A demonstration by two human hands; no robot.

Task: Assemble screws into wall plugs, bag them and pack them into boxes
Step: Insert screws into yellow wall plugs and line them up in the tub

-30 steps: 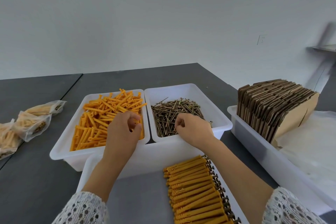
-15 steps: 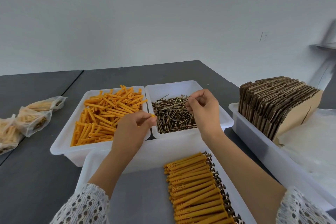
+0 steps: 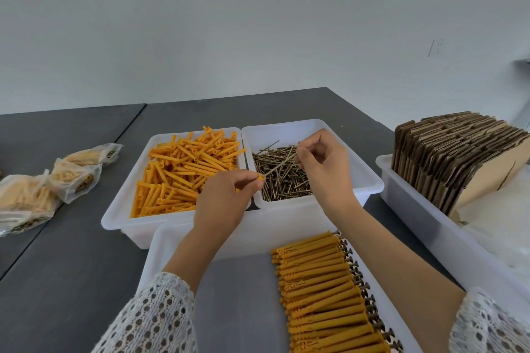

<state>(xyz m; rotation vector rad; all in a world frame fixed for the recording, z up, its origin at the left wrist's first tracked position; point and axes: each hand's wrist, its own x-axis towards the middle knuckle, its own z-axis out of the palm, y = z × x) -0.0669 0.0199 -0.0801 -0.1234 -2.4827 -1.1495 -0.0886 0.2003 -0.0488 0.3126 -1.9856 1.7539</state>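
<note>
Right then, the left hand pinched a short orange plastic wall plug at its fingers, only the open end showing, above the gap between the two white plastic tubs. The right hand pinched a thin brass-coloured screw by its head end, its tip slanting down to the plug's mouth. The likeliest fault seemed a missed bore: the tip could skid off the rim and the screw drop among the loose screws in the right tub. Too light a pinch might have let the plug twist or fall back into the plug tub.
</note>
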